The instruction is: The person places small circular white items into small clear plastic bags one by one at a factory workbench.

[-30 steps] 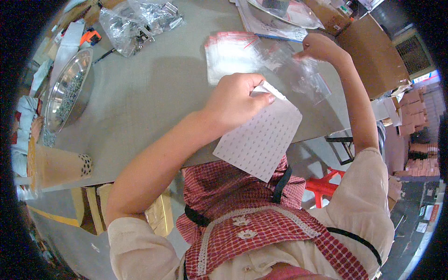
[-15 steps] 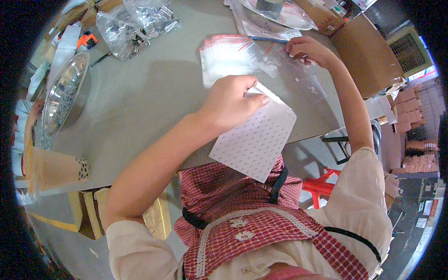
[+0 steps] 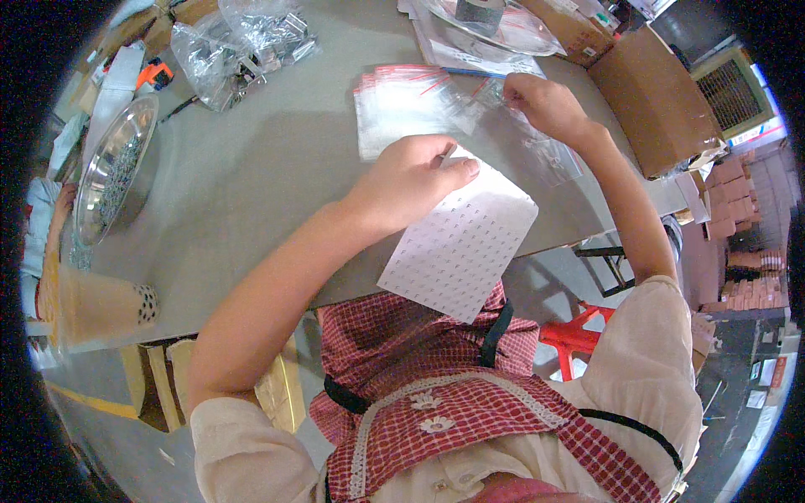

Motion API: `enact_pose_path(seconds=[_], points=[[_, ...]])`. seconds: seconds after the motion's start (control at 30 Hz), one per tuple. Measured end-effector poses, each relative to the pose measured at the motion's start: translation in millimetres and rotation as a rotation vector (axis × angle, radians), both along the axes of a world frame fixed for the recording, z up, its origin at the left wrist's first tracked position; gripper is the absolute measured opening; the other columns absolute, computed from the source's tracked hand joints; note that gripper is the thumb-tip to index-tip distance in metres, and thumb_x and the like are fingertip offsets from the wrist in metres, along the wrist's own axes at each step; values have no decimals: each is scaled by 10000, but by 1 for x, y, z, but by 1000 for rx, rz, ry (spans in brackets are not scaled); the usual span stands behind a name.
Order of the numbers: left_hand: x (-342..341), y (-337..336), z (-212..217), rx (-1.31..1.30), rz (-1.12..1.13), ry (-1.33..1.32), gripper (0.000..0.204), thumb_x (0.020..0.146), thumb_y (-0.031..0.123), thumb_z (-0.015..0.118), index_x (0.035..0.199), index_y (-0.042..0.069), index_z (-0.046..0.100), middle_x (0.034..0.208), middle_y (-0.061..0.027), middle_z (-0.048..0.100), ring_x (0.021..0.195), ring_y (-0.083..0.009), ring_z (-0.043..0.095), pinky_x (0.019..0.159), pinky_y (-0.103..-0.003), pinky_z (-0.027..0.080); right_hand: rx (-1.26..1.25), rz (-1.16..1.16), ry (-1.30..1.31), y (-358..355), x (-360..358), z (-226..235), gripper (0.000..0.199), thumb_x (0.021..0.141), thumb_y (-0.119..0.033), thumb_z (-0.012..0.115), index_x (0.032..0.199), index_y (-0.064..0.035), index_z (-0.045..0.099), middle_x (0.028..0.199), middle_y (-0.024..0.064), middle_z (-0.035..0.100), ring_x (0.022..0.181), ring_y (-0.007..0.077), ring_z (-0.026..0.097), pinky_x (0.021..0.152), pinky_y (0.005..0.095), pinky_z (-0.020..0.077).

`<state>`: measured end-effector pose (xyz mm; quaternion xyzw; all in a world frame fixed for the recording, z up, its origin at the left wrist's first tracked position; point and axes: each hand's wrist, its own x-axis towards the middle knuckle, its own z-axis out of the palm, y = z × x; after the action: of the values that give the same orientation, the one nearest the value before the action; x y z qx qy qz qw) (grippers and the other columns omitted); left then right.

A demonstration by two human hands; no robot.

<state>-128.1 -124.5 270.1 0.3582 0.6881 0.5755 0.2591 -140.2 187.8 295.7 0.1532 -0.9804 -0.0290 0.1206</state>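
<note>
My left hand (image 3: 417, 183) pinches the top edge of a white sheet (image 3: 465, 239) dotted with rows of small printed marks. This sheet hangs tilted over the table's front edge. My right hand (image 3: 545, 105) reaches across the table with its fingers closed at the clear zip bags; what its fingertips hold is hidden. Beneath and beside it lie clear plastic bags (image 3: 553, 159) with small pieces in them. To the left of these, a stack of clear zip bags with red stripes (image 3: 394, 113) lies fanned out on the table.
At the far left stands a metal bowl (image 3: 117, 172) of small metal parts, near a cup (image 3: 105, 306). A bag of metal pieces (image 3: 243, 50) lies at the back. An open cardboard box (image 3: 658, 96) stands right, a red stool (image 3: 574, 335) below. Another person's hand (image 3: 65, 199) shows left.
My right hand has moved slightly left, and its fingers have turned downward at the bags. My left hand still grips the sheet, which has tilted a little.
</note>
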Motion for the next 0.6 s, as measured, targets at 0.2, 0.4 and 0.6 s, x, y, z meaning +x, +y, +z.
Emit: enact_pose_path(seconds=[0.2, 0.4, 0.6], points=[[2, 0, 0, -85, 3, 36, 268, 956, 254, 582, 925, -4, 647, 787, 7, 607, 729, -80, 527, 663, -269, 434, -159, -108, 32, 5, -4, 19, 373, 834, -221, 739, 1136, -70, 582, 857, 88, 670, 726, 216, 646, 680, 357, 516], [-1, -3, 0, -85, -13, 37, 269, 957, 246, 563, 921, -9, 642, 773, 7, 603, 724, -85, 529, 650, -273, 430, -465, 290, -307, -63, -3, 22, 353, 863, 44, 554, 1204, -44, 537, 1001, 68, 608, 908, 158, 598, 820, 309, 499], [-4, -2, -1, -70, 23, 22, 259, 949, 229, 564, 887, -14, 629, 739, 4, 588, 694, -86, 518, 630, -284, 425, -138, 277, -35, -86, -1, 4, 400, 821, 67, 554, 1203, -43, 507, 1032, 138, 601, 935, 283, 635, 825, 380, 514]])
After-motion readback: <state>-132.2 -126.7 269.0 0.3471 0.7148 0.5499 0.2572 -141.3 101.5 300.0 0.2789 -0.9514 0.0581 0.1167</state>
